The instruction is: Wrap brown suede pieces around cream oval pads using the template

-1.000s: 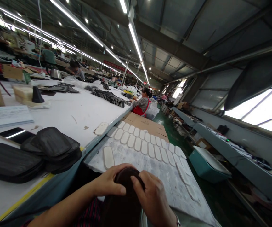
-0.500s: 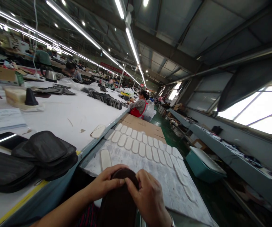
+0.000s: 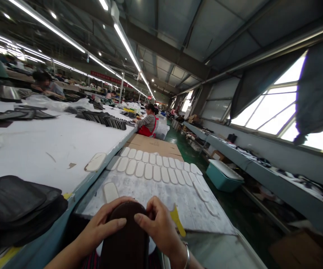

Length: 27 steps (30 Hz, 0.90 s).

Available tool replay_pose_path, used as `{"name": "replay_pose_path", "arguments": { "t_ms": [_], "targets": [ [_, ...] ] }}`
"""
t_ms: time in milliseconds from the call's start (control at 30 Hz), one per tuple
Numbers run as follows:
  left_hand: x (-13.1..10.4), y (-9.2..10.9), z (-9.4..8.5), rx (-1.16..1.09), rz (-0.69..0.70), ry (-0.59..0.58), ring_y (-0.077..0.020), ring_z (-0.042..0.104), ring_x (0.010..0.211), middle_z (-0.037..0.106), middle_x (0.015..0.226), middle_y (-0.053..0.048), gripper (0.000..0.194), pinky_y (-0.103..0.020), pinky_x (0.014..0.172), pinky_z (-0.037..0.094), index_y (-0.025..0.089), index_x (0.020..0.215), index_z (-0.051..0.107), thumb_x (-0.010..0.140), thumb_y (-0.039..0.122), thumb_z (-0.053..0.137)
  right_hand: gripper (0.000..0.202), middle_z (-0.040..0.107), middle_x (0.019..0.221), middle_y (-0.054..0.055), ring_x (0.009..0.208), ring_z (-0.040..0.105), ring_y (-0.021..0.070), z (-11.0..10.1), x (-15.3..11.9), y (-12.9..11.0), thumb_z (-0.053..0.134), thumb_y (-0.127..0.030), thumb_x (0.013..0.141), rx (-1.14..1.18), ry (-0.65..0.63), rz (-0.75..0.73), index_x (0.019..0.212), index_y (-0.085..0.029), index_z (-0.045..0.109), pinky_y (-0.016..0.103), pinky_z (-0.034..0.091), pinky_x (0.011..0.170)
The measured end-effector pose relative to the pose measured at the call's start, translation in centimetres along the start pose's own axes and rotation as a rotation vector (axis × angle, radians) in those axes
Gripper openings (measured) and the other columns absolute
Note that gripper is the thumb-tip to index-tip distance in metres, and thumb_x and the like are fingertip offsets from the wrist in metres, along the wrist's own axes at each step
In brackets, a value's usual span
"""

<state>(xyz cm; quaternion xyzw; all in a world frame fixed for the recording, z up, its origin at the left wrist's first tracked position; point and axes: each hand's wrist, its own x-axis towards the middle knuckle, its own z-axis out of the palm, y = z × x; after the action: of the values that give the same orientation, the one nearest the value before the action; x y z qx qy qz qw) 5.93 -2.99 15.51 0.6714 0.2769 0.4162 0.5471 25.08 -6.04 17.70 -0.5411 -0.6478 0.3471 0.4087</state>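
A dark brown oblong piece with a rounded far end [image 3: 126, 239] is held upright in front of me, its lower part cut off by the frame. My left hand [image 3: 104, 222] grips its left side, thumb flat on the face and fingers behind the rim. On the right upper edge, my right hand [image 3: 161, 226] pinches the rim with thumb and bent fingers. Beyond the hands, a whitish work board [image 3: 161, 192] carries rows of white oblong pads [image 3: 148, 172]. One separate white pad [image 3: 110, 192] lies just past my left hand. A yellow flat tool [image 3: 177, 221] rests right of my right hand.
Stacked black rounded pieces [image 3: 15, 198] lie on the white table [image 3: 46, 142] at left. Another pad [image 3: 95, 161] sits by its edge. A co-worker in a red apron [image 3: 148, 123] sits beyond the cardboard [image 3: 153, 145]. A teal bin [image 3: 223, 176] stands in the aisle.
The view has turned right, so the table and board have shifted left. The yellow tool has come into sight. Both hands still hold the brown piece, with the thumbs now farther apart.
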Motion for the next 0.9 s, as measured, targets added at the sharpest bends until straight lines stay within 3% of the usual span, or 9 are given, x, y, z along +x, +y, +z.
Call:
{"name": "replay_pose_path", "arguments": {
  "t_ms": [267,367,600,767,900],
  "targets": [
    [0.4,0.9,1.4,0.027,-0.063,0.058,-0.0247,0.051,0.112,0.061,0.114,-0.006,0.034,-0.031,0.099,0.037,0.021,0.109,0.06,0.08,0.037,0.056,0.029,0.037,0.06,-0.007,0.055,0.032,0.0075,0.0,0.2,-0.1,0.069,-0.031,0.069,0.123,0.012,0.0,0.072,-0.018,0.043,0.018,0.028,0.048],
    [0.3,1.3,1.7,0.021,-0.086,0.078,-0.0233,0.053,0.109,0.062,0.113,-0.004,0.032,-0.028,0.096,0.038,0.022,0.108,0.061,0.08,0.036,0.057,0.023,0.038,0.062,-0.007,0.057,0.035,0.0083,0.5,0.0,0.1,0.067,-0.029,0.072,0.153,0.051,-0.073,0.081,-0.018,0.048,0.019,0.03,0.05],
    [0.4,2.1,2.3,0.086,-0.147,0.191,-0.0208,0.057,0.1,0.067,0.099,-0.003,0.026,-0.025,0.089,0.041,0.02,0.098,0.066,0.079,0.036,0.058,0.019,0.047,0.067,-0.002,0.064,0.044,0.0098,1.0,-0.4,0.4,0.055,-0.027,0.084,-0.005,0.178,-0.305,0.068,-0.017,0.053,0.022,0.034,0.059],
    [0.5,2.2,2.5,0.097,-0.173,0.218,-0.0205,0.059,0.095,0.068,0.098,-0.003,0.031,-0.025,0.085,0.042,0.019,0.1,0.068,0.079,0.039,0.057,0.021,0.05,0.07,-0.001,0.067,0.046,0.0104,0.5,-0.2,0.4,0.046,-0.025,0.09,-0.068,0.142,-0.374,0.072,-0.017,0.053,0.022,0.034,0.062],
    [0.6,2.2,2.5,0.095,-0.164,0.224,-0.0204,0.059,0.095,0.069,0.098,-0.003,0.03,-0.025,0.086,0.041,0.019,0.1,0.069,0.08,0.038,0.057,0.021,0.049,0.068,-0.002,0.064,0.044,0.0099,0.3,0.1,-0.1,0.052,-0.032,0.087,-0.116,0.087,-0.306,0.072,-0.017,0.053,0.022,0.033,0.058]
  ]
}}
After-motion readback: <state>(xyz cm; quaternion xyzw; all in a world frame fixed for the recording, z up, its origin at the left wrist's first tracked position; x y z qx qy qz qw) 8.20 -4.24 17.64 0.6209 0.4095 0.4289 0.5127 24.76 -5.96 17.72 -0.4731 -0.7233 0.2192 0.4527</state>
